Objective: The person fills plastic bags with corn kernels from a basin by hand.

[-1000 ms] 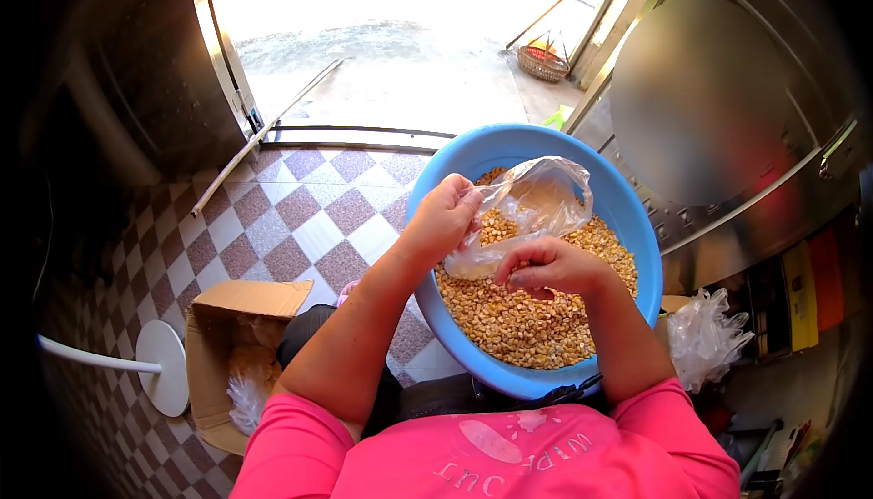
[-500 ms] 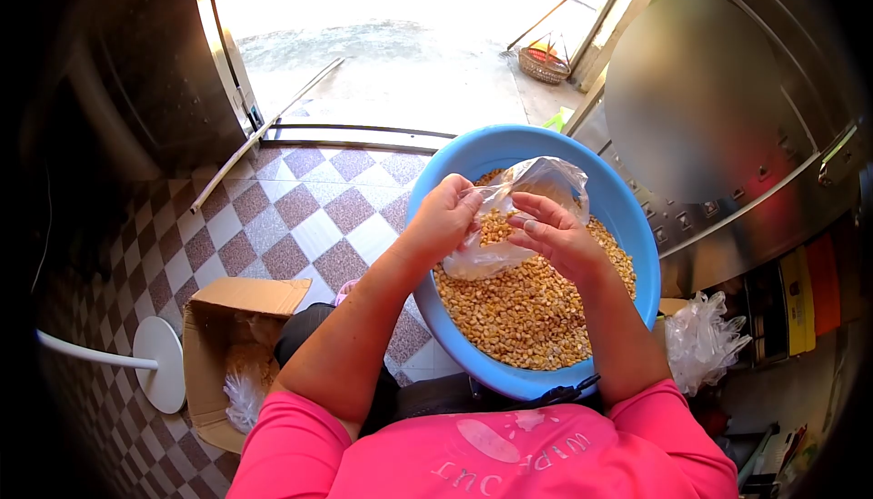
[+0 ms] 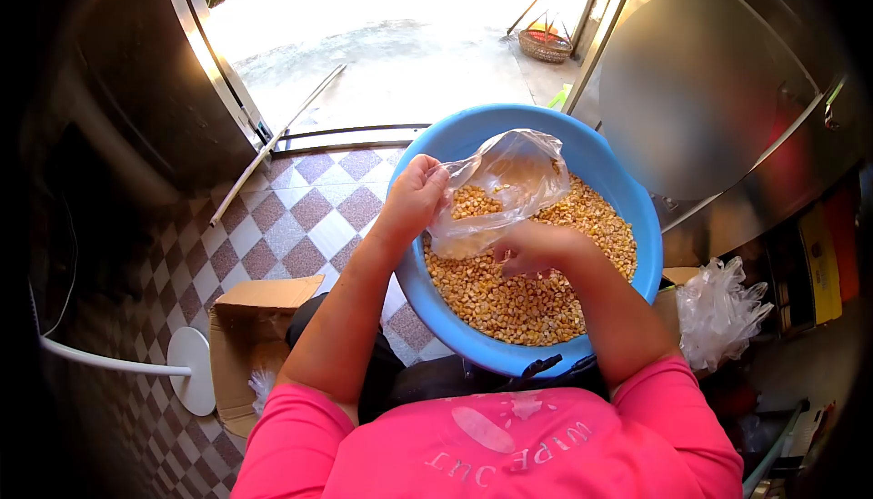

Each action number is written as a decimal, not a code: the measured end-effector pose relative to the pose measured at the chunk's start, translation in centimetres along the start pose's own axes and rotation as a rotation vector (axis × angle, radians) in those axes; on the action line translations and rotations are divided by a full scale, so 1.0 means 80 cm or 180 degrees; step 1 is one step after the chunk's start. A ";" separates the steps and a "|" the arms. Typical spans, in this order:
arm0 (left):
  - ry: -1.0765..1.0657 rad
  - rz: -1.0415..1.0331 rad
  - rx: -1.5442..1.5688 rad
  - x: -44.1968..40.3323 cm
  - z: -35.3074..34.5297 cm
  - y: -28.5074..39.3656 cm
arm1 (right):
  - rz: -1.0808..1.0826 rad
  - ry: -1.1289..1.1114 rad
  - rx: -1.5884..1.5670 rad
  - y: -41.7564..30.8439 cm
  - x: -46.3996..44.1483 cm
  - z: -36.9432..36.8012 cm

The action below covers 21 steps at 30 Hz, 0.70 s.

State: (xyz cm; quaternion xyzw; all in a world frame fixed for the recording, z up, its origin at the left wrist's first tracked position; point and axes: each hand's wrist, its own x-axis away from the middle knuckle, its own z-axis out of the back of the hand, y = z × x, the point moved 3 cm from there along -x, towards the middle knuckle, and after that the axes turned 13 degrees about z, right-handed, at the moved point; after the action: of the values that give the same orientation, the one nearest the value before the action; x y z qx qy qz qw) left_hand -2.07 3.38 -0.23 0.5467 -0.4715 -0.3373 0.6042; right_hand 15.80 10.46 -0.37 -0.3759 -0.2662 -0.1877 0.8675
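Entry, changes: the right hand (image 3: 536,249), raised with spread fingers beside the bag's mouth half a second ago, is now lowered over the kernels. The whole scene is framed slightly differently, with the basin set a little higher in view. The left hand (image 3: 420,192) is still kept at the bag's edge.

Item, one clear plastic bag (image 3: 523,194): thin, crinkled, shiny; its mouth is held open in a rounded loop. It is located inside the basin's outline, toward 11 o'clock. Kernels are seen within the loop; whether they are contained or merely seen through the film cannot be told.

Item, corn kernels (image 3: 509,304): loose, yellow to amber, some paler; spread widely in the blue basin (image 3: 647,254), mostly from 2 through 8 o'clock.

Grip, left: at 10 o'clock of the basin, thumb and fingers are clamped on the bag's edge. Grip, right: near the basin's centre, just by the bag's lower edge, fingers are bent downward; whether they are pressed together or closed on anything cannot be told.

Surroundings, from the basin: cardboard box (image 3: 227,354), open, at 8 o'clock; bundle of clear plastic bags (image 3: 723,313) at 4; wicker basket (image 3: 546,47) at 12, outdoors; pale pole (image 3: 277,143), slanted across the threshold, at 10.
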 end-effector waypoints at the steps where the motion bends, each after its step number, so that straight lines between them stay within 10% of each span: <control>1: 0.0028 -0.0062 -0.0075 0.000 -0.001 0.000 | 0.0046 0.0012 -0.0028 -0.004 -0.004 -0.005; 7: 0.0139 -0.0206 -0.0004 -0.005 -0.001 -0.006 | 0.0353 -0.0497 0.1146 -0.013 -0.032 -0.042; 21: 0.0320 -0.0223 0.0033 -0.009 0.001 -0.008 | 0.1884 0.0648 -0.1957 0.000 0.017 0.023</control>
State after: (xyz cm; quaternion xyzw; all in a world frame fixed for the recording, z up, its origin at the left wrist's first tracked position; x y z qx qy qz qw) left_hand -2.35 3.91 -0.98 0.5823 -0.4229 -0.3279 0.6120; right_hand 16.24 11.67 1.50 -0.6563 0.0080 -0.0376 0.7535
